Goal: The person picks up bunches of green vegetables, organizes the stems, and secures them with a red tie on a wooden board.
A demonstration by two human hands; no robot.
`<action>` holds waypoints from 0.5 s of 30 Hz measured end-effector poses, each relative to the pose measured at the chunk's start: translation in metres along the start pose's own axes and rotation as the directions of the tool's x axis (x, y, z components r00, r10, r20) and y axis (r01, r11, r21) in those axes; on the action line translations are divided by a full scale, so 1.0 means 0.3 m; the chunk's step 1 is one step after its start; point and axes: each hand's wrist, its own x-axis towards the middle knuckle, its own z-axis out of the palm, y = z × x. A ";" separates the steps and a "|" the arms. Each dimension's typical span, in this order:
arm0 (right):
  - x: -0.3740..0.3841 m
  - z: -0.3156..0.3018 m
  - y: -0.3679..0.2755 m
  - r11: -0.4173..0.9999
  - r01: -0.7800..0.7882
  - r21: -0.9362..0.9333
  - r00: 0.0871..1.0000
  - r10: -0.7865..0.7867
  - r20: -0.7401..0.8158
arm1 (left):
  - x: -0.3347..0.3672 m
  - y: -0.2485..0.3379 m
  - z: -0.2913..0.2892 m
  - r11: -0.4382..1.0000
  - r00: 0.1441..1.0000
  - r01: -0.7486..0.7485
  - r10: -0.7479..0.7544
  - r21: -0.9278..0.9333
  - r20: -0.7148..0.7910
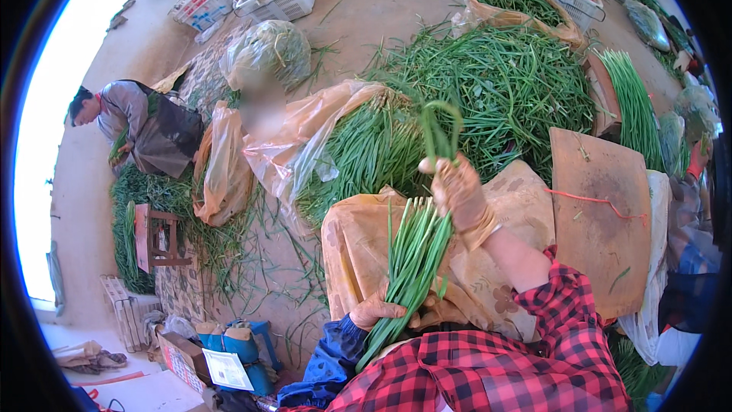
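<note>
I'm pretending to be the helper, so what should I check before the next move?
1. Left hand has a grip on the green bundle: ok.
2. Right hand has hold of the looped greens: ok, though the loop is blurry.
3. Green bundle is tied: cannot tell; I see no tie, but the left hand covers part of it.
4. Wooden board is free of bits: not ok; a red string and green scraps lie on it.
5. More greens are close by: ok; a big pile lies beyond the hands.
</note>
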 end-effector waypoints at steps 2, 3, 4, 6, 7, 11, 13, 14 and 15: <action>0.056 -0.038 -0.037 0.999 0.025 0.033 0.998 -0.022 -0.064 | -0.003 -0.006 -0.020 1.000 0.999 0.023 -0.022 -0.014 0.045; 0.078 -0.061 -0.055 0.999 0.020 0.028 0.998 -0.018 -0.062 | -0.012 -0.007 -0.029 0.999 0.995 0.044 -0.041 -0.029 0.091; 0.099 -0.090 -0.093 1.000 0.021 0.001 0.998 -0.021 -0.067 | -0.009 -0.003 -0.033 0.997 0.994 0.063 -0.060 -0.035 0.088; 0.180 -0.113 -0.197 0.995 0.032 -0.090 0.982 -0.048 -0.180 | -0.041 0.001 -0.032 0.997 0.997 0.048 -0.044 -0.067 0.062; 0.242 -0.126 -0.254 0.985 0.032 -0.167 0.953 -0.081 -0.291 | -0.061 -0.002 -0.045 0.994 0.999 0.027 -0.023 -0.103 0.040; 0.437 -0.524 -0.527 0.087 -0.296 -0.951 0.799 -0.523 -0.297 | -0.044 -0.015 -0.049 0.903 0.980 0.031 0.056 -0.428 0.189; 0.406 -0.510 -0.468 -0.178 -0.397 -0.900 0.815 -0.519 -0.257 | -0.059 -0.017 -0.044 0.881 0.975 -0.045 0.140 -0.471 0.170; 0.379 -0.494 -0.444 -0.436 -0.477 -0.763 0.828 -0.514 -0.225 | -0.068 0.003 -0.045 0.911 0.979 -0.055 0.129 -0.409 0.155; 0.365 -0.485 -0.418 -0.328 -0.370 -0.869 0.913 -0.300 -0.276 | -0.064 0.013 -0.051 0.933 0.984 -0.062 0.117 -0.355 0.135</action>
